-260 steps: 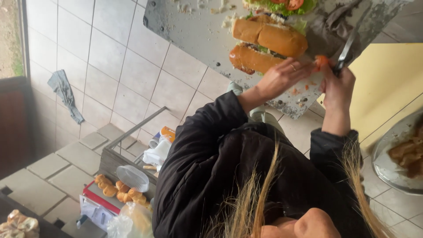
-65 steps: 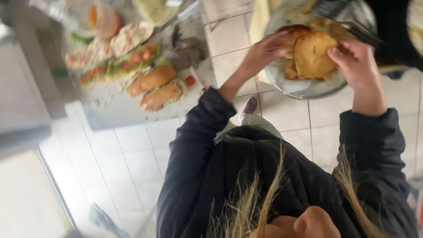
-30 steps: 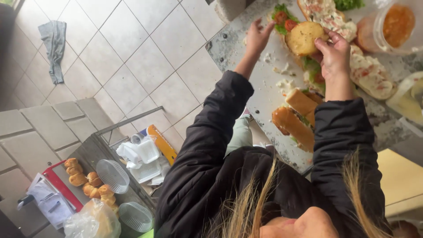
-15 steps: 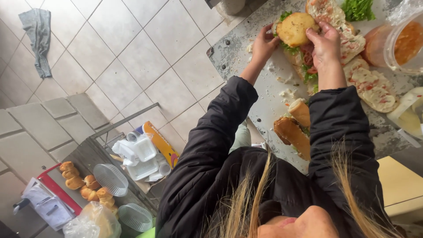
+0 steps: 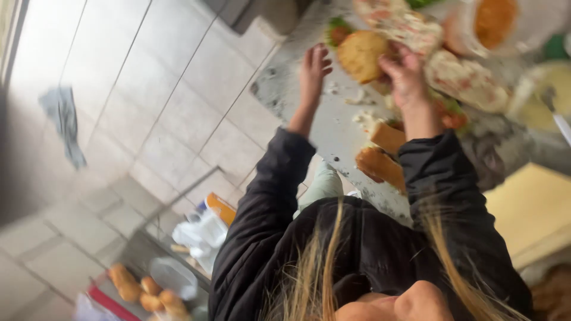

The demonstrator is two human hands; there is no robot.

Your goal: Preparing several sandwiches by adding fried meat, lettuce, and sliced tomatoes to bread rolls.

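Observation:
A round breaded patty [image 5: 360,56] lies on lettuce and tomato on the grey stone counter [image 5: 333,128]. My right hand [image 5: 406,74] grips the patty's right edge with its fingertips. To the patty's left, my left hand [image 5: 313,70] rests on the counter with its fingers apart and holds nothing. Open bread halves with pale spread [image 5: 467,80] lie to the right of my right hand, another [image 5: 395,21] above it. Two closed bread rolls [image 5: 380,165] lie nearer to me, partly hidden by my right sleeve.
A clear jar of orange sauce [image 5: 496,21] and a yellowish bowl with a utensil [image 5: 544,101] stand at the right. A yellow board [image 5: 535,214] lies lower right. On a low shelf below left are plastic containers [image 5: 202,235] and fried rolls [image 5: 140,285]. A grey cloth [image 5: 62,122] lies on the floor tiles.
My right hand brought the patty from a metal bowl to the counter and onto the lettuce and tomato. The left hand came along beside it. The view shifted and blurred.

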